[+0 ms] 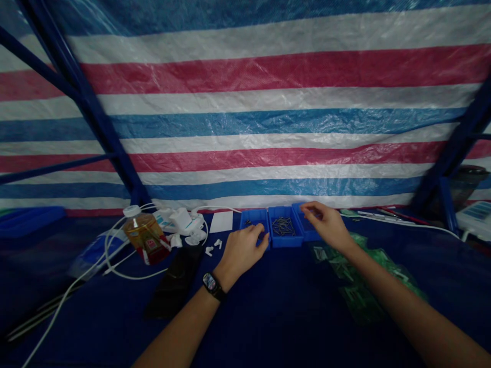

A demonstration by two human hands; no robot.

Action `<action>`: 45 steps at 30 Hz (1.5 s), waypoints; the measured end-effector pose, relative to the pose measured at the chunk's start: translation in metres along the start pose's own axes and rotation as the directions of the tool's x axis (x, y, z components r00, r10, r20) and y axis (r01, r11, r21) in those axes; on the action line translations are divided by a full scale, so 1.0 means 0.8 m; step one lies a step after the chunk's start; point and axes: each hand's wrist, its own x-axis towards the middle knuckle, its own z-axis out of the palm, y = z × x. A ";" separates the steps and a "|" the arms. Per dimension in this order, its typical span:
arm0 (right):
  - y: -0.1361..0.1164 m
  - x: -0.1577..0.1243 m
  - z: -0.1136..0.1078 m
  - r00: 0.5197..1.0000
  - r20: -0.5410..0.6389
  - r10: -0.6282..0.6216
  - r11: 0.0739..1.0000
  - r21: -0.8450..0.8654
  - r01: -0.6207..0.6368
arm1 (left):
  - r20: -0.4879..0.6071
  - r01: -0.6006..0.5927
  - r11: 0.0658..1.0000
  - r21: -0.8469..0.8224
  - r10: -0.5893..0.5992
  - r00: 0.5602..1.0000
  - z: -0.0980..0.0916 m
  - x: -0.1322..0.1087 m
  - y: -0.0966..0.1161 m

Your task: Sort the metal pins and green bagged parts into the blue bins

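The left grip (243, 251) is hovering palm-down over the left blue bin (253, 215), fingers curling; the right grip (327, 225) is hanging above the right blue bin (311, 235), wrist angling inward, thumb and fingertips sitting close. Whether either is pinching anything — one cannot tell. Between the grips, the middle bin (286, 242) is holding thin metal pieces (283, 226); green packets (358, 273) are lying below the right one — on the counter (284, 306).
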 end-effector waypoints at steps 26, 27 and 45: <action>0.014 -0.039 -0.002 0.928 0.356 -0.106 0.902 -0.359 0.241 | -0.154 -0.140 0.929 -0.342 0.091 0.984 0.042 0.010 -0.016; 0.012 -0.040 -0.002 0.929 0.351 -0.113 0.900 -0.361 0.246 | -0.155 -0.145 0.928 -0.342 0.096 0.983 0.042 0.010 -0.017; 0.018 -0.041 0.005 0.932 0.322 -0.169 0.885 -0.366 0.287 | -0.077 -0.205 0.931 -0.303 0.191 0.979 0.045 0.013 -0.028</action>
